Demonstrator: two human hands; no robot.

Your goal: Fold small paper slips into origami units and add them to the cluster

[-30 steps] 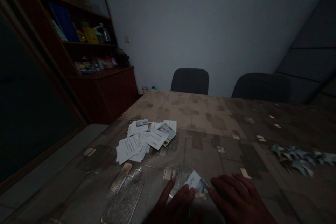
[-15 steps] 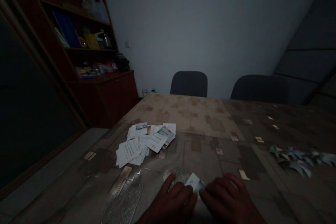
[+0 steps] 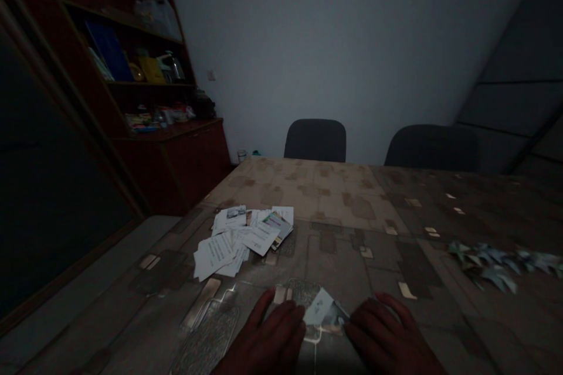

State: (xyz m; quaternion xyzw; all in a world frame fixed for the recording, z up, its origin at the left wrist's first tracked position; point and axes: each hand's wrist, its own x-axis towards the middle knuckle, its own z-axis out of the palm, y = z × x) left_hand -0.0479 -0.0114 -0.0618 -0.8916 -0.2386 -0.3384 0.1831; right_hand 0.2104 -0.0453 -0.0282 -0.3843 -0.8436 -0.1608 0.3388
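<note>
A small folded piece of printed card (image 3: pixel 319 308), pale with a peaked top and a darker lower right part, lies low in the view between my two hands. My left hand (image 3: pixel 273 333) is closed at its left corner, most fingers bent together and one finger raised apart. On the other side, my right hand (image 3: pixel 383 331) has its bunched fingertips at the card's right corner. Both thumbs are hidden. Further up and left lies a loose pile of printed white cards (image 3: pixel 217 252), one with a green and grey face.
Several folded paper pieces (image 3: pixel 495 263) lie at the right on the patterned tablecloth (image 3: pixel 316 187). Two dark chairs (image 3: pixel 315 139) stand behind the far edge of the table. A reddish wooden cabinet (image 3: pixel 193 152) with filled shelves stands at the left.
My hands have moved apart, the left one further leftward. More of the folded card shows between them, and it looks wider. The card pile stays put.
</note>
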